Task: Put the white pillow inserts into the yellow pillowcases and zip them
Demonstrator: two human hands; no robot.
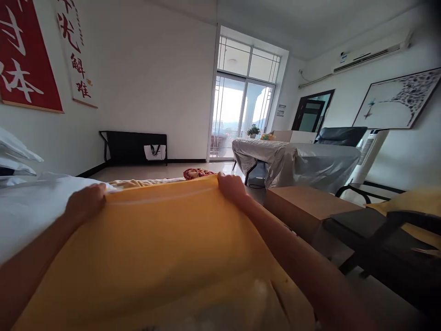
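From the head camera, the person leans over a bed point(31, 207) with a yellow sheet point(155, 243) spread across it. The left hand point(86, 202) grips the far edge of the sheet, fingers curled over the fold and closed on the cloth. The right hand point(232, 186) holds the same edge further right, fingers also closed on it. To do this well, I think both hands should pull evenly, so the edge stays straight and no wrinkle forms between them. White pillows point(15, 156) lie at the left. A cardboard box point(303, 207) and a black chair point(386, 239) stand close at the right side and may block the way. A covered bench point(299, 161) stands further away, near the window
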